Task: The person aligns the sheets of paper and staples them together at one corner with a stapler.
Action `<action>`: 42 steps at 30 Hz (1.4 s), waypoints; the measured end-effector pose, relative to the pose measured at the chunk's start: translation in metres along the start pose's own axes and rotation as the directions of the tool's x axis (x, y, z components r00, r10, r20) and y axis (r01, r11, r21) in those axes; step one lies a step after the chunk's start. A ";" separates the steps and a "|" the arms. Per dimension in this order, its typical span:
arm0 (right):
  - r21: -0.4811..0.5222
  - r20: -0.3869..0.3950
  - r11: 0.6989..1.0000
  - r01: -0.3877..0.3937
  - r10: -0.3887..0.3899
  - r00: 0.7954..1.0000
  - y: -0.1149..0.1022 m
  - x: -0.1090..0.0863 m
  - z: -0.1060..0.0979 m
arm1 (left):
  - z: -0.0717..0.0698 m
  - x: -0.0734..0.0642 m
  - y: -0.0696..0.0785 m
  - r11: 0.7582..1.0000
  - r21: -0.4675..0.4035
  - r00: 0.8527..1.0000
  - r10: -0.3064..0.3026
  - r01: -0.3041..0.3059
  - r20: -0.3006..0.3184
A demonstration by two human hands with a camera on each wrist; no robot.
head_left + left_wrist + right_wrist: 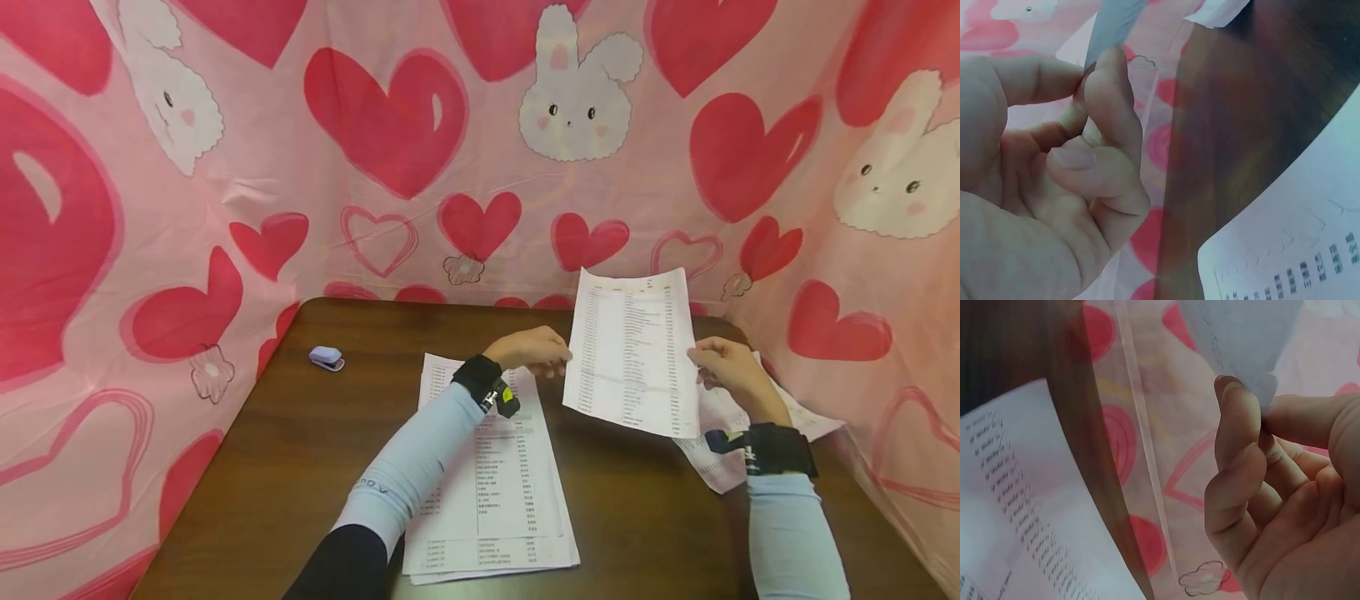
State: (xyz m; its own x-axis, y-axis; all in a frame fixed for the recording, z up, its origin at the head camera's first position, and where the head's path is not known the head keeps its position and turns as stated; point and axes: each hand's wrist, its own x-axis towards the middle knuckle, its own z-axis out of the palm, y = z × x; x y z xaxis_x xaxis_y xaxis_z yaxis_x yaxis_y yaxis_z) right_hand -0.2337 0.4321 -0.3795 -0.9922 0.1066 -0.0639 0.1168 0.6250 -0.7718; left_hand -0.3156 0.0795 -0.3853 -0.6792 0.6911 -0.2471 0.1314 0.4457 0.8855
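Clock per head cam, sheet = ctr. Printed sheet was up off the tbl, far side, R of ctr, face tilted toward cam. 1 layer or more: couldn't tell.

Grip: L hand at 9 o'clock, R hand at 3. Each pinched a side edge, thumb to fingertip, gap down to paper thickness; other fingers loosely curled per wrist cams. Pinch force: couldn't tell.

Around it: loose papers at 4 o'clock, curled, partly under R wrist. Paper stack at 8, top sheets skewed vs. those below, L forearm crossing over it; contact n/a from this angle. Small lilac stapler well out at 9. Heart-print backdrop behind, 12.

Risks (my read): edge-only pinch on thin paper, so uneven pull = crease or tear at the fingertips; 1 side slipping = sheet swings/flops. R wrist dropping could snag the curled papers; low L forearm could drag stack's top sheets further out of sq. Stapler prob. OK, nothing near it.
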 end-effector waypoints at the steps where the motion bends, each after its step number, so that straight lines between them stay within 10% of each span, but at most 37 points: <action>1: 0.021 0.006 1.000 0.009 -0.009 1.000 -0.001 0.001 0.000 | -0.002 -0.001 -0.001 1.000 0.001 1.000 0.008 -0.008 0.015; 14: 0.282 0.082 0.958 0.042 -0.068 0.994 -0.009 0.008 0.011 | -0.020 -0.014 -0.018 0.998 0.063 0.977 0.016 -0.030 0.213; 23: 0.255 0.122 0.966 0.034 -0.067 0.990 -0.020 0.005 0.022 | -0.024 -0.016 -0.019 1.000 -0.026 0.999 0.001 0.000 0.034; 31: 0.258 0.147 0.965 0.047 -0.088 0.985 -0.025 0.008 0.027 | -0.032 -0.022 -0.021 0.986 -0.157 0.990 0.032 -0.053 -0.139; 42: 0.382 0.254 0.924 0.024 -0.130 0.959 -0.035 0.011 0.029 | -0.051 -0.033 -0.029 0.984 -0.149 0.991 0.083 -0.098 -0.104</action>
State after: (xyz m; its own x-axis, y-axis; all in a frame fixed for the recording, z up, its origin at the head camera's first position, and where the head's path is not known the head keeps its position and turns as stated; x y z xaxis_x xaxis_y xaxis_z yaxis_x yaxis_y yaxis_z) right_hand -0.2498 0.3894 -0.3711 -0.9770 -0.1751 -0.1217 0.0681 0.2848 -0.9562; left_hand -0.3341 0.0143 -0.3828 -0.7371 0.6630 -0.1308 0.0881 0.2862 0.9541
